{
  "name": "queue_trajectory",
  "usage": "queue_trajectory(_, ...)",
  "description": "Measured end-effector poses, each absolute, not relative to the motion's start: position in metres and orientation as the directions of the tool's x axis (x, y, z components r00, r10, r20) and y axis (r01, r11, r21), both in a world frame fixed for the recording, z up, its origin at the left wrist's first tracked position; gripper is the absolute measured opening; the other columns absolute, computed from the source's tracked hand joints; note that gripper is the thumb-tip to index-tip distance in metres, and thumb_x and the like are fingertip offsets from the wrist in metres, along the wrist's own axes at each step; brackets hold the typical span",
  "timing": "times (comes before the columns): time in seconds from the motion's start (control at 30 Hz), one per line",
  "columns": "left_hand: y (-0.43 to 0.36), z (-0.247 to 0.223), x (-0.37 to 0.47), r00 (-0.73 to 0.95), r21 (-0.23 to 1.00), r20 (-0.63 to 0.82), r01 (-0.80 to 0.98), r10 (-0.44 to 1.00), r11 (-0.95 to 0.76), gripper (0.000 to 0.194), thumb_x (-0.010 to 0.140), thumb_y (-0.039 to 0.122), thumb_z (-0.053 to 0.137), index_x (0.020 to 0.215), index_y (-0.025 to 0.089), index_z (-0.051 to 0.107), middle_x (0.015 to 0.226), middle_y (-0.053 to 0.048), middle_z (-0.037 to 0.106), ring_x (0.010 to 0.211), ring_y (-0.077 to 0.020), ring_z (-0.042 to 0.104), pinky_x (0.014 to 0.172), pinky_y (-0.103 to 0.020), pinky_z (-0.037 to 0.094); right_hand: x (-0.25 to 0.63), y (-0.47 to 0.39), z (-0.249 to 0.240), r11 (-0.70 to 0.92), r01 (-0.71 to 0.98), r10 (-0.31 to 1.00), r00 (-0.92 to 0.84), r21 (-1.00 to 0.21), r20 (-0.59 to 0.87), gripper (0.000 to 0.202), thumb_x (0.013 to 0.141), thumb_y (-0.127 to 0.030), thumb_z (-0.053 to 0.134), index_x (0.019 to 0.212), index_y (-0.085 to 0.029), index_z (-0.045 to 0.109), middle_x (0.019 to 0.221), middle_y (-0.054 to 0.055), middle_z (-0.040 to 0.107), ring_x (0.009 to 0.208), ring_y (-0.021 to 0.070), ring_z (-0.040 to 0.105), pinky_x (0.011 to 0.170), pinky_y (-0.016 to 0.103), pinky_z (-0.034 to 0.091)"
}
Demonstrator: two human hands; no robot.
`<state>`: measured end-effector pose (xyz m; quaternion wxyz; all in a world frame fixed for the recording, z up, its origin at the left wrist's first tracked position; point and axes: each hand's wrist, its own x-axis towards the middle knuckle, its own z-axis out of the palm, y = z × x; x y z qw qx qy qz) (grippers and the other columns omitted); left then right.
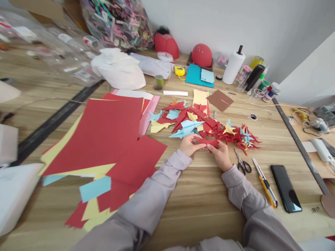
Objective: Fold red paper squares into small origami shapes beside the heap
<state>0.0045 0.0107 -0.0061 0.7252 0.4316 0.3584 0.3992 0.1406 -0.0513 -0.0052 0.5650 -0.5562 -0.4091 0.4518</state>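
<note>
Between my two hands is a piece of folded red paper (212, 142), held just in front of a heap of folded paper pieces (206, 122) in red, blue and yellow. My left hand (188, 144) pinches its left end, with the fingers partly behind the paper. At the other end, my right hand (221, 154) grips it between thumb and fingers. Pointed paper stars (246, 136) lie at the heap's right side. A blue folded paper (187, 128) rests just beyond my left hand. Small scissors (243, 164) lie right of my right hand.
Large red paper sheets (104, 129) and offcuts spread on the left. A yellow utility knife (265, 184) and a black phone (285, 188) lie on the right. Toward the wall are a brown paper square (220, 100), a tape measure (179, 71) and a white roll (233, 68).
</note>
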Motion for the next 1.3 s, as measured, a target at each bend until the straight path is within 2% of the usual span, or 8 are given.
queue_trajectory(0.2, 0.0102, -0.0060, 0.0053, 0.404, 0.928, -0.160, -0.249, 0.901, 0.277, 0.044, 0.044, 0.028, 0.084, 0.075, 0.014, 0.055, 0.046, 0.001, 0.062, 0.041, -0.0148, 0.060, 0.045, -0.026, 0.050, 0.1409, -0.0520, -0.0072, -0.016, -0.066, 0.970, 0.242, -0.998, -0.032, 0.022, 0.067, -0.038, 0.072, 0.070, -0.018, 0.063, 0.059, -0.001, 0.062, 0.053, 0.0116, 0.053, 0.054, 0.025, 0.043)
queue_trajectory(0.4, 0.0109, -0.0082, 0.0061, 0.378, 0.946, -0.152, -0.213, 0.913, 0.246, 0.041, 0.045, 0.025, 0.083, 0.074, 0.013, 0.055, 0.040, 0.004, 0.057, 0.035, -0.0109, 0.054, 0.039, -0.020, 0.043, 0.1409, -0.0533, -0.0076, -0.048, -0.019, 0.968, 0.244, -0.999, -0.051, 0.028, 0.062, -0.037, 0.076, 0.078, -0.018, 0.065, 0.074, 0.002, 0.069, 0.064, 0.0149, 0.059, 0.064, 0.029, 0.048)
queue_trajectory(0.63, 0.0100, -0.0092, 0.0071, 0.401, 0.934, -0.156, -0.239, 0.903, 0.267, 0.041, 0.047, 0.026, 0.082, 0.075, 0.015, 0.055, 0.049, 0.002, 0.062, 0.041, -0.0134, 0.059, 0.045, -0.025, 0.049, 0.1411, -0.0525, -0.0049, -0.036, -0.031, 0.970, 0.241, -0.999, -0.042, 0.026, 0.061, -0.038, 0.075, 0.073, -0.018, 0.063, 0.068, 0.001, 0.067, 0.061, 0.0148, 0.059, 0.062, 0.029, 0.049)
queue_trajectory(0.87, 0.0093, -0.0087, 0.0078, 0.373, 0.927, -0.164, -0.260, 0.913, 0.272, 0.042, 0.045, 0.024, 0.082, 0.076, 0.014, 0.055, 0.048, 0.002, 0.061, 0.040, -0.0127, 0.057, 0.045, -0.024, 0.048, 0.1396, -0.0520, -0.0056, -0.048, -0.062, 0.967, 0.246, -0.997, -0.062, 0.028, 0.060, -0.035, 0.076, 0.079, -0.018, 0.065, 0.078, 0.004, 0.071, 0.072, 0.0177, 0.064, 0.073, 0.032, 0.051)
queue_trajectory(1.3, 0.0106, -0.0086, 0.0080, 0.327, 0.911, -0.146, -0.323, 0.933, 0.256, 0.042, 0.042, 0.024, 0.083, 0.072, 0.015, 0.056, 0.053, 0.002, 0.064, 0.041, -0.0111, 0.056, 0.045, -0.025, 0.047, 0.1379, -0.0487, -0.0075, -0.005, -0.110, 0.967, 0.253, -0.994, -0.033, 0.034, 0.057, -0.036, 0.079, 0.084, -0.019, 0.066, 0.085, 0.004, 0.072, 0.079, 0.0197, 0.066, 0.080, 0.037, 0.052)
